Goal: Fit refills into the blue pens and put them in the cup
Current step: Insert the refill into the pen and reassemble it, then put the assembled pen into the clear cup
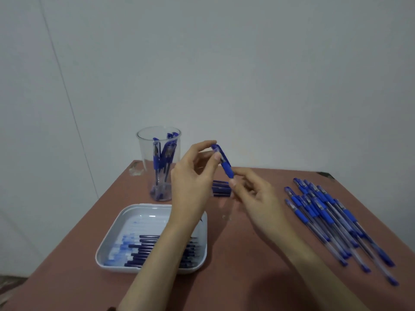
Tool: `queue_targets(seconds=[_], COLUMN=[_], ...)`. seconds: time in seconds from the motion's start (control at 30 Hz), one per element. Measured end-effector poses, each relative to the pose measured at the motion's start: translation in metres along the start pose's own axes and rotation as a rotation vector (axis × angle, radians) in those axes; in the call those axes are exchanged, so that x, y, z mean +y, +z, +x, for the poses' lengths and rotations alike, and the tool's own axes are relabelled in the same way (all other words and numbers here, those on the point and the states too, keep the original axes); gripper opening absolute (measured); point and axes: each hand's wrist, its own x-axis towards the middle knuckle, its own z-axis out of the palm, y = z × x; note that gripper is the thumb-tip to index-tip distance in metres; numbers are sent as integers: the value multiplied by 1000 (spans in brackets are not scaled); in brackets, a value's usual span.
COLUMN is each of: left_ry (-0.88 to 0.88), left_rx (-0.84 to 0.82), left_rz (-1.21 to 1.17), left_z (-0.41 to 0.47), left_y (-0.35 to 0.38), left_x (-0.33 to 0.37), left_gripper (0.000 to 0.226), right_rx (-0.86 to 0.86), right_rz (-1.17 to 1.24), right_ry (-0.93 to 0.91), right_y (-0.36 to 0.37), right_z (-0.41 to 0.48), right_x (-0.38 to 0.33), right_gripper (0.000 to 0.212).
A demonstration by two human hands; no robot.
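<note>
Pen [225, 163]: tilted above bench [235, 254]; left grip [193, 178] pinches its top, right grip [256, 196] pinches its tip, probably screwing it closed. Cup [143, 153]: behind, holds finished pens. Tray [143, 205]: refills, within reach.
</note>
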Motion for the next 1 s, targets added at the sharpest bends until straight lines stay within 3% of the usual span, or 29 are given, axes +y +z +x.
queue_targets(seconds=[0.07, 0.17, 0.3, 0.4, 0.5, 0.7, 0.83, 1.0], left_ry=[165, 362, 161, -3, -74, -97, -97, -78], left_rx=[50, 253, 214, 125, 61, 36, 40, 35], left_rz=[135, 329, 487, 497, 476, 394, 389, 405], left_z=[0, 13, 34, 41, 43, 40, 41, 43], left_y=[-11, -43, -78, -83, -86, -86, -87, -87], left_x=[7, 8, -9, -25, -36, -37, -40, -44], left_gripper=[39, 58, 96, 115, 116, 107, 106, 108], right_rx=[-43, 47, 127, 92, 0, -39, -99, -150], right_rz=[3, 162, 315, 265, 72, -342, -361, -442], right_ry=[-27, -85, -181, -139, -48, -27, -2, -45], right_y=[7, 16, 34, 62, 87, 100, 98, 95], right_z=[5, 37, 94, 120, 128, 123, 119, 120], right_x=[-16, -49, -93, -107, -103, -85, -87, -86], right_gripper=[14, 10, 20, 15, 5, 21, 36, 41])
